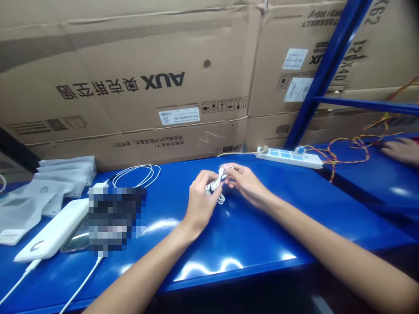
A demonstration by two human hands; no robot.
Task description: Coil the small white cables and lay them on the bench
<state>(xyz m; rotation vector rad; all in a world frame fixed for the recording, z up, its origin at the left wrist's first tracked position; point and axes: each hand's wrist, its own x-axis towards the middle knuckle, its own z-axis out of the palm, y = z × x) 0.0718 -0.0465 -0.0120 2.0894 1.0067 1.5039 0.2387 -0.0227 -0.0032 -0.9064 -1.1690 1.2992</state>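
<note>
big cardboard boxes [131, 87] stand along the back edge of a blue table [229, 257], with a white power strip [288, 158] near the back right corner. near the middle of the table, the left hand [201, 203] and the right hand [247, 185] are close together, fingers pinching a bundle of white cable [216, 184] from both sides, a small loop hanging below. toward the left edge lie plastic bags [55, 183], a coiled white cable [135, 174] and a flat white block [52, 229]. at far right, another person's hand [401, 150] rests near tangled colored wires [347, 148].

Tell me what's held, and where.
A white cable bundle, gripped mid-coil by the left hand and at its top by the right hand; a loop hangs below. Fingers hide the exact hold.
</note>
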